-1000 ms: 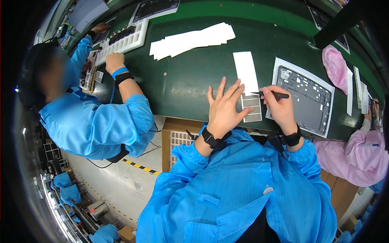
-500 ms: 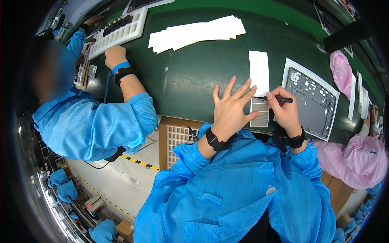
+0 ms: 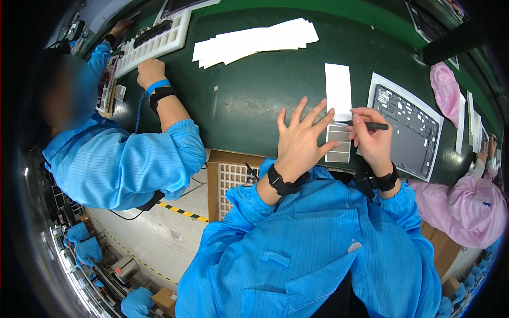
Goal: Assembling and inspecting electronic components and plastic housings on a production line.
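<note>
Pointing leftward, black tool (image 3: 377,126), long axis crosswise

blue-smocked co-worker (image 3: 124,159): on your left, at the green bench (image 3: 254,90)
coiled blue cord (image 3: 140,114): runs down beside that co-worker
white slotted tray (image 3: 182,37): far left of you, dark part (image 3: 154,34) on it
pink cloth (image 3: 445,93): your right, near dark post (image 3: 450,45)
pink-clad person (image 3: 472,206): off to your right
cardboard box (image 3: 213,185): left of you, white grid (image 3: 233,177) inside
striped tape (image 3: 183,212): yellow-black, on the floor (image 3: 164,238)

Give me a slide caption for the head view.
Left hand, thumb over a gray-patched strip; right hand holding a slim black tool.
</note>
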`<state>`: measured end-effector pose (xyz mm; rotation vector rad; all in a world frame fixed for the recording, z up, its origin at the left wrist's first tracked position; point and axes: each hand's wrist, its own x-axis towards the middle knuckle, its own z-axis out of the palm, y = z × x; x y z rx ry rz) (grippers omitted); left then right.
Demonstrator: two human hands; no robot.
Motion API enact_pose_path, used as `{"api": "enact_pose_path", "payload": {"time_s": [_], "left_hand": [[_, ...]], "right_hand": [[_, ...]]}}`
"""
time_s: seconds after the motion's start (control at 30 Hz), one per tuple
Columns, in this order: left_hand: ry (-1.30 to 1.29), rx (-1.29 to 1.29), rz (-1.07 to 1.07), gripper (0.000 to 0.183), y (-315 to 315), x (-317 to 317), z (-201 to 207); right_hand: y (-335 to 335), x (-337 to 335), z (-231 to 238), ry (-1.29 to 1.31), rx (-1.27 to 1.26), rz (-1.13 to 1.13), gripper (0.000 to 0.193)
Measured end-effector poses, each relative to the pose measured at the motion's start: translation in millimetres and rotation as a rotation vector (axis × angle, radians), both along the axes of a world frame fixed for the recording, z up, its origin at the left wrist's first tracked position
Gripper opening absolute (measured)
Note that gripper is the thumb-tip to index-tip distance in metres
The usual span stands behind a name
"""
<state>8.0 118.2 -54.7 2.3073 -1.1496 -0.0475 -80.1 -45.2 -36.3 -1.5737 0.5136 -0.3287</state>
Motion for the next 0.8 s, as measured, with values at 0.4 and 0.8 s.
{"api": "enact_pose_path", "payload": {"time_s": [0.4,0.8], "left_hand": [[-0.197,0.05,-0.027,0.043,-13.3,0.5,23.5],[-0.077,-0.151,-0.257,0.037,-50.6,-46.9,6.2]], "right_hand": [[-61.8,-72.4,-3.4,0.038,0.091,-0.298,0.019],[-54.4,-71.9,-11.4,-0.017,0.05,-0.147,0.016]]}}
